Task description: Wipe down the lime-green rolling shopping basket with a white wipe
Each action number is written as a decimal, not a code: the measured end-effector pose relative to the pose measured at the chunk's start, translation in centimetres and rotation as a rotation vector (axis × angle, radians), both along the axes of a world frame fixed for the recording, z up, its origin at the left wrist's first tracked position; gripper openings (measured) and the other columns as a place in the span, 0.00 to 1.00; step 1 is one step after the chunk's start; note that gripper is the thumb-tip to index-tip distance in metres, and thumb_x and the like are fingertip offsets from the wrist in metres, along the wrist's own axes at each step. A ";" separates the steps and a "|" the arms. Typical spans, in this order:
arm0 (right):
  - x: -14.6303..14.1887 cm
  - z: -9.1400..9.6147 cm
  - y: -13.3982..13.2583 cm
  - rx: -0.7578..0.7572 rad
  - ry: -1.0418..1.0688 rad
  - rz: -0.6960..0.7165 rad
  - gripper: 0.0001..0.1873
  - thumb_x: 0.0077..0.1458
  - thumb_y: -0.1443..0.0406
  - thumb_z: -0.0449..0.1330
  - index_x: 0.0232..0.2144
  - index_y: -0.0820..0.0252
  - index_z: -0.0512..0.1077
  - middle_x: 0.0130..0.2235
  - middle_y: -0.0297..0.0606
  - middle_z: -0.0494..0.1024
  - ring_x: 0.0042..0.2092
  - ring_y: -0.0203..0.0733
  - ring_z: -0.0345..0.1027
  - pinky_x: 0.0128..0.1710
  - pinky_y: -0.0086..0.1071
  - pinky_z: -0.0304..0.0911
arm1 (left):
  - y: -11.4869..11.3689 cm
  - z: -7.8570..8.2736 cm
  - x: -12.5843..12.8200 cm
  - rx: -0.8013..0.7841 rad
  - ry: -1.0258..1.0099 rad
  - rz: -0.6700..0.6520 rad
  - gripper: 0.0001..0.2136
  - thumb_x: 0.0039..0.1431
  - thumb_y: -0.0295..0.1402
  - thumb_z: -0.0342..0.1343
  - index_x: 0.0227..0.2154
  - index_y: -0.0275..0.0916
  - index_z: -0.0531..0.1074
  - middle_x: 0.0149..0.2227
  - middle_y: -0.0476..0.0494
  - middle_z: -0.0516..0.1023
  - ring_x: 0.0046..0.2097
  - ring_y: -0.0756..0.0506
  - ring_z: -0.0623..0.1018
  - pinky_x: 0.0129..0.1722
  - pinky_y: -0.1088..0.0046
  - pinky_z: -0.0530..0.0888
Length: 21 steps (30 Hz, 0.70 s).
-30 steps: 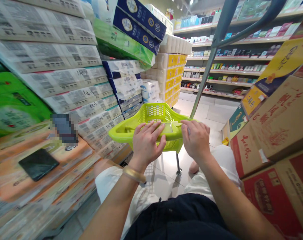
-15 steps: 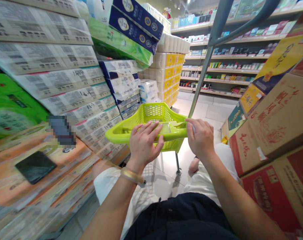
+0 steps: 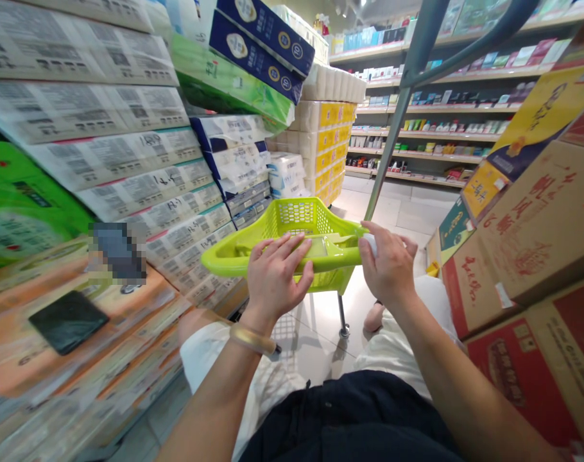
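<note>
A small lime-green shopping cart point(image 3: 316, 208) with a perforated basket stands in front of my knees. My left hand point(image 3: 277, 273) lies over its moulded handle point(image 3: 224, 264), fingers across the top and thumb on the near side. At the handle's right end, my right hand point(image 3: 388, 260) is closed on a small white cloth point(image 3: 371, 244), mostly covered by the fingers. It presses the cloth against the green rim. From the cart's right side a grey metal pole point(image 3: 388, 147) rises, and a thin leg with a caster point(image 3: 344, 330) reaches the tiled floor.
Stacked tissue packs point(image 3: 142, 154) line the left side. A dark phone-like slab point(image 3: 68, 321) lies on orange packs, near a pixelated object point(image 3: 119, 252). Cardboard cartons point(image 3: 527, 237) are piled at the right. Shelves of small goods point(image 3: 427, 109) stand at the back.
My right hand has shifted slightly right and its fingers have lifted a little, showing more of the white cloth. My left hand and the cart have hardly moved.
</note>
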State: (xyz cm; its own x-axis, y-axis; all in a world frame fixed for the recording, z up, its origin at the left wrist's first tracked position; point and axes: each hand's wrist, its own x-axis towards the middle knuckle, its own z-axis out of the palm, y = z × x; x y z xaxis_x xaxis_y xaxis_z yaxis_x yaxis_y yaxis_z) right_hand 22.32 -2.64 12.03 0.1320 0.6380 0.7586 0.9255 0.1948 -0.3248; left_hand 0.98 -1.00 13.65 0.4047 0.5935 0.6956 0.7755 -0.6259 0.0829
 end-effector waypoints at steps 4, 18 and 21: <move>0.3 -0.1 0.1 0.004 -0.023 -0.068 0.15 0.67 0.61 0.48 0.46 0.57 0.73 0.41 0.41 0.80 0.44 0.47 0.71 0.54 0.44 0.47 | 0.0 -0.1 0.1 0.021 -0.009 0.003 0.16 0.62 0.37 0.51 0.51 0.46 0.75 0.55 0.49 0.78 0.56 0.41 0.76 0.57 0.57 0.64; -3.0 1.0 0.1 -0.054 -0.072 0.086 0.15 0.67 0.60 0.49 0.39 0.57 0.74 0.38 0.39 0.80 0.41 0.44 0.70 0.50 0.38 0.52 | 0.0 0.0 -0.4 0.018 0.004 -0.008 0.17 0.62 0.36 0.52 0.52 0.45 0.75 0.55 0.48 0.78 0.56 0.41 0.76 0.57 0.57 0.64; -1.1 0.9 0.5 -0.075 -0.057 0.024 0.15 0.67 0.60 0.48 0.36 0.57 0.73 0.37 0.40 0.80 0.40 0.45 0.70 0.48 0.38 0.53 | 0.1 -0.1 -0.4 0.024 0.002 -0.014 0.17 0.61 0.36 0.52 0.52 0.45 0.75 0.55 0.48 0.78 0.56 0.41 0.76 0.56 0.58 0.65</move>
